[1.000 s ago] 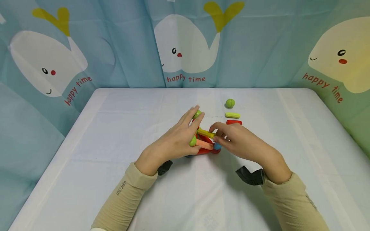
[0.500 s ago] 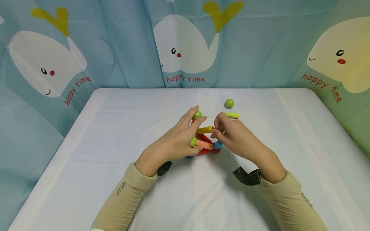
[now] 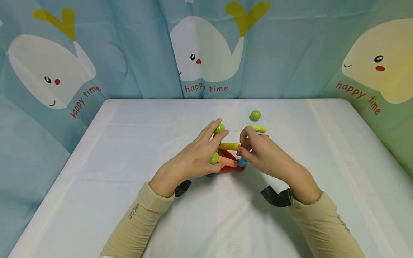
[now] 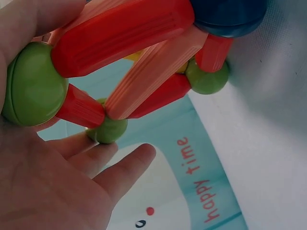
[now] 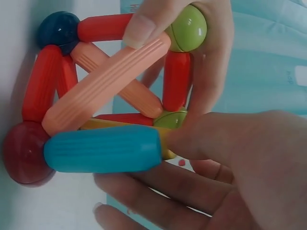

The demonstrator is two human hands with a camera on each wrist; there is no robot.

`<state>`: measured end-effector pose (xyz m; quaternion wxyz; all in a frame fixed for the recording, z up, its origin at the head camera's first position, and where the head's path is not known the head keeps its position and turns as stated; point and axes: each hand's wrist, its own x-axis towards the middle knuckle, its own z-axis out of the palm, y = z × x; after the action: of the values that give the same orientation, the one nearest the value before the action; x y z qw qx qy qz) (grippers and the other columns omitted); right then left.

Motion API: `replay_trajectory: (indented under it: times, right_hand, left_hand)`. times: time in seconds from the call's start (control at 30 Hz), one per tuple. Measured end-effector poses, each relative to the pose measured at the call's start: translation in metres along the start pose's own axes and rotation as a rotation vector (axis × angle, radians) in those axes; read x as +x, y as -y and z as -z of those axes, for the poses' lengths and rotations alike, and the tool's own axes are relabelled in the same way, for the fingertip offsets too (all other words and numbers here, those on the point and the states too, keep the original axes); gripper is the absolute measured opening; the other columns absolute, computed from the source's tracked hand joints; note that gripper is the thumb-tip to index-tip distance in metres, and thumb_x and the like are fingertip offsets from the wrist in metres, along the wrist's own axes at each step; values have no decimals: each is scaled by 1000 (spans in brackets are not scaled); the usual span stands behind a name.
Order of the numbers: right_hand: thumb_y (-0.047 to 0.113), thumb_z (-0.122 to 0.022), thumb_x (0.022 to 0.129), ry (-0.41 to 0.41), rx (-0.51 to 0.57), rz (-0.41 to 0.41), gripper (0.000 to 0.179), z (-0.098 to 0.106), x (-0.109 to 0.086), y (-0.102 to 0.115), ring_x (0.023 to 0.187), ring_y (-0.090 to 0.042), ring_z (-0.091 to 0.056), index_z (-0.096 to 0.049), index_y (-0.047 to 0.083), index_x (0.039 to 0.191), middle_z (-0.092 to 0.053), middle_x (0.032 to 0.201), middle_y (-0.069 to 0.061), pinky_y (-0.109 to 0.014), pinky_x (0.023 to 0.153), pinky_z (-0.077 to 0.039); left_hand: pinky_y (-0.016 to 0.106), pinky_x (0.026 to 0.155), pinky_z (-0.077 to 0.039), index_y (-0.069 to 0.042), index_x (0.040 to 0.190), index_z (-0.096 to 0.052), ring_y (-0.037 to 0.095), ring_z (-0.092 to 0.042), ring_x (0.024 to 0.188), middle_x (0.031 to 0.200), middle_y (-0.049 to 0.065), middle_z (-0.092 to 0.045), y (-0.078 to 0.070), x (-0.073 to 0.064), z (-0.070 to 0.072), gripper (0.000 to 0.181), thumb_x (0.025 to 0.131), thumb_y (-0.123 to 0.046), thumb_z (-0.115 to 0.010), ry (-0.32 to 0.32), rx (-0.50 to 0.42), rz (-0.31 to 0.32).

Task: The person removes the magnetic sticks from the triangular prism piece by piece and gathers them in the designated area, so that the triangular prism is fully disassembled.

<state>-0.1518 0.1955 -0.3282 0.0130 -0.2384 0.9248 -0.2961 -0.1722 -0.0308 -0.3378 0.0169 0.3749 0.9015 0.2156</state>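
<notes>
A frame of magnetic sticks and balls stands on the table between both hands. My left hand [image 3: 190,157] grips it from the left, thumb on a salmon stick [image 5: 105,86] beside a green ball [image 5: 188,28]. My right hand [image 3: 266,152] pinches the free end of a yellow stick [image 3: 229,146], whose left end meets the frame behind my left fingers. A blue stick [image 5: 103,148] juts from the dark red ball [image 5: 29,153], close to my right thumb. Red sticks [image 4: 124,38] and a dark blue ball [image 4: 230,14] form other parts of the frame.
Beyond my right hand lie a loose green ball [image 3: 255,115], a lime stick [image 3: 259,128] and a red stick [image 3: 264,135] mostly hidden by that hand. A whale-print curtain [image 3: 277,64] hangs behind the table's far edge.
My right hand has shifted a little away from me, and the yellow stick's right end has swung from slanting down to nearly level. The left hand keeps its hold in place.
</notes>
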Motion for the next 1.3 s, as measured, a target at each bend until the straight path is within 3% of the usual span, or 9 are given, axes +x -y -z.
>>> replay_trajectory:
  times: [0.17, 0.37, 0.7, 0.93, 1.13, 1.3]
  right_hand:
    - [6, -64, 93, 25, -36, -3, 16, 3, -3, 1, 68, -7, -59, -49, 10, 90, -71, 83, 3, -24, 62, -45]
    - [11, -71, 90, 93, -33, -31, 18, 10, -7, 4, 75, -7, -62, -54, 11, 84, -70, 82, 3, -26, 68, -50]
    - [10, -71, 90, 255, -24, -71, 10, 15, -10, 2, 88, -13, -69, -64, 6, 96, -68, 92, 1, -31, 76, -55]
    - [5, -71, 87, 329, -25, -82, 12, 15, -9, 2, 85, -11, -68, -67, 6, 98, -71, 96, 0, -26, 73, -55]
    - [9, -72, 89, 414, -42, -147, 15, 12, -7, -1, 81, -9, -66, -65, 7, 102, -70, 102, -3, -27, 73, -54]
    - [12, -74, 88, 435, -31, -180, 20, 7, -4, -4, 81, -11, -67, -61, 8, 103, -70, 102, -4, -27, 70, -53]
  left_hand:
    - [34, 109, -45, -9, 155, -32, 22, -9, 155, 167, 7, -6, 0, 0, 0, 83, 85, -24, -74, -4, 5, -5]
    - [36, 114, -39, -11, 155, -32, 22, -7, 156, 167, 5, -4, 1, 0, 0, 80, 88, -27, -72, 4, -5, 2]
    - [37, 115, -39, -11, 154, -33, 24, -7, 156, 167, 5, -3, 1, -1, 0, 76, 89, -25, -69, 5, -9, 2]
    - [38, 116, -38, -11, 154, -32, 22, -6, 156, 168, 4, -2, 1, -2, 1, 77, 88, -25, -69, 7, -16, 6]
    - [38, 117, -36, -12, 156, -30, 21, -4, 156, 168, 2, 1, 1, -1, 1, 79, 88, -26, -70, 22, -22, 20]
    - [38, 117, -36, -11, 155, -31, 22, -5, 156, 168, 3, 0, 0, -1, 2, 78, 89, -26, -70, 20, -20, 16]
